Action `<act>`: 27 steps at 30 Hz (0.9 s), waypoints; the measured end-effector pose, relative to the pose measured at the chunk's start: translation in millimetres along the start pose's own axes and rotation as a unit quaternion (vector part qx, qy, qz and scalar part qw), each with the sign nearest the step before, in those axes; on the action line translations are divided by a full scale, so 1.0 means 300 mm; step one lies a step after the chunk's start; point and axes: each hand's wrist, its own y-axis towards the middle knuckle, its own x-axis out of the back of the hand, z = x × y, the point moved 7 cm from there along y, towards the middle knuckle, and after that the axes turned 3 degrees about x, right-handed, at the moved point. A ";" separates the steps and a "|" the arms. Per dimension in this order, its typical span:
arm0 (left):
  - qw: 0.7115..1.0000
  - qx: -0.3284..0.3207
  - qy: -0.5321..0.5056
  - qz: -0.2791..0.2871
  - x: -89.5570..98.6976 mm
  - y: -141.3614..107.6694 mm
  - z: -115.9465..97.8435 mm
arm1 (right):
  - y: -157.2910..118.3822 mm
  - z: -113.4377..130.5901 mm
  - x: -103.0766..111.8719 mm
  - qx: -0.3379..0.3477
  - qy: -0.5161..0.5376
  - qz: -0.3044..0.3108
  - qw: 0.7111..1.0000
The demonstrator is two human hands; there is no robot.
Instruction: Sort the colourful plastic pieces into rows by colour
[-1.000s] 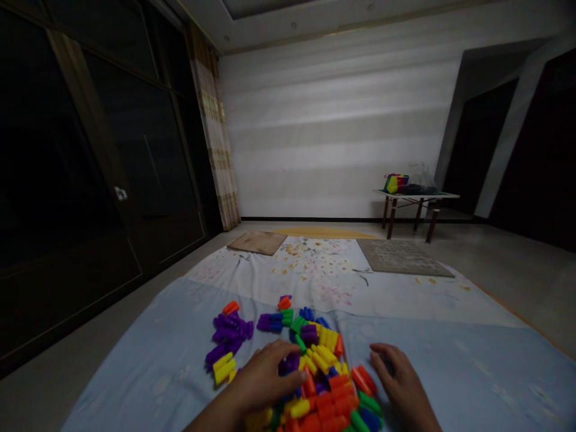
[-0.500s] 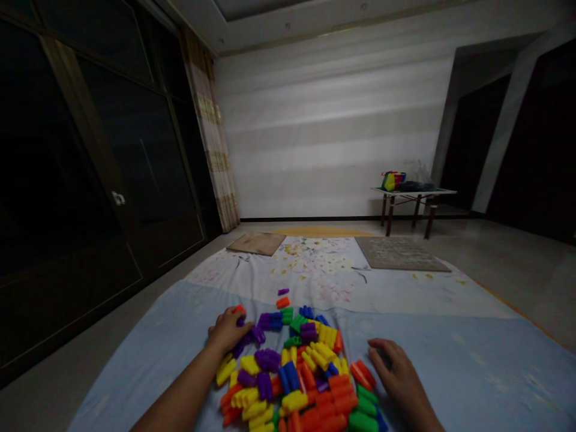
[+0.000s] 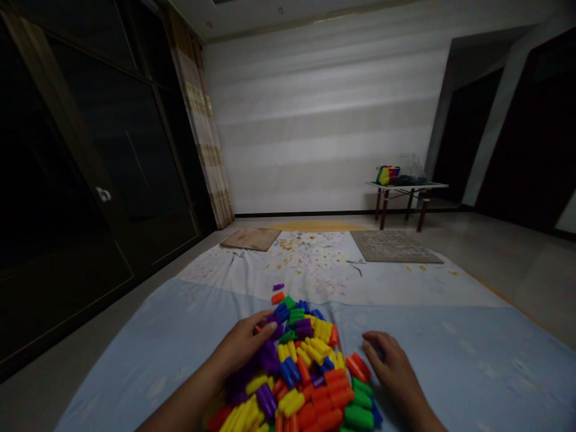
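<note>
A heap of interlocking plastic building blocks in yellow, orange, purple, blue and green lies on the cloth in front of me. My left hand rests against the heap's upper left side, thumb and fingers apart, touching purple blocks. A bit of red-orange shows between its thumb and fingers. To the right of the heap, my right hand hovers or rests over the cloth, loosely curved and holding nothing. An orange block lies closest to it, with green blocks just below.
A pale blue and white flowered cloth covers the surface. Beyond the heap lie a small purple block and an orange one. Two flat boards sit at the far edge, a brown one and a grey patterned one. A folding table stands behind.
My left hand has moved to the right, pushing purple and other blocks closer against the heap. The right hand has hardly moved. The whole view has shifted slightly.
</note>
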 end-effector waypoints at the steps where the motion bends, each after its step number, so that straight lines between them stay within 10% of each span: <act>1: 0.999 0.002 0.035 -0.027 0.012 0.048 -0.015 | 0.000 0.001 0.000 -0.001 0.001 0.000 1.000; 11: 0.978 0.113 0.175 -0.021 -0.136 0.425 0.026 | 0.000 0.018 0.007 -0.009 0.000 -0.009 1.000; 22: 0.987 -0.023 0.152 0.055 -0.232 0.182 -0.161 | 0.005 0.010 -0.005 -0.005 0.001 0.011 1.000; 27: 0.974 -0.082 0.097 0.189 -0.205 0.101 -0.242 | 0.006 0.017 0.003 -0.003 -0.003 0.000 1.000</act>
